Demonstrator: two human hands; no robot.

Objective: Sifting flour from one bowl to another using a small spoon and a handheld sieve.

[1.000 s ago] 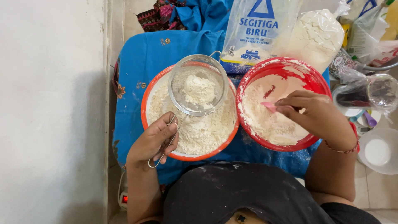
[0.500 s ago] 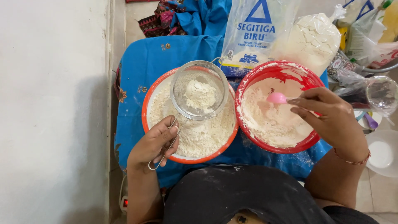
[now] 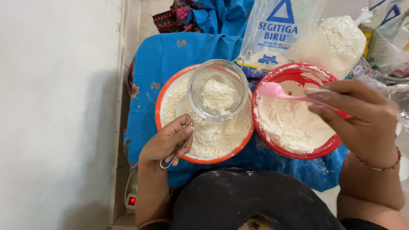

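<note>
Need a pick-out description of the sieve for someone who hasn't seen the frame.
On the blue cloth sit two round bowls of flour side by side. The sieve hangs over the orange-rimmed bowl, its wire handle in the left hand. It is the only see-through metal mesh thing there, with a lump of flour inside; the right hand holds a pink spoon instead.

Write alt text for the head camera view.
Left hand holds a wire sieve of flour over an orange-rimmed bowl; right hand lifts a pink spoon above a red bowl of flour. Both bowls sit on blue cloth.
</note>
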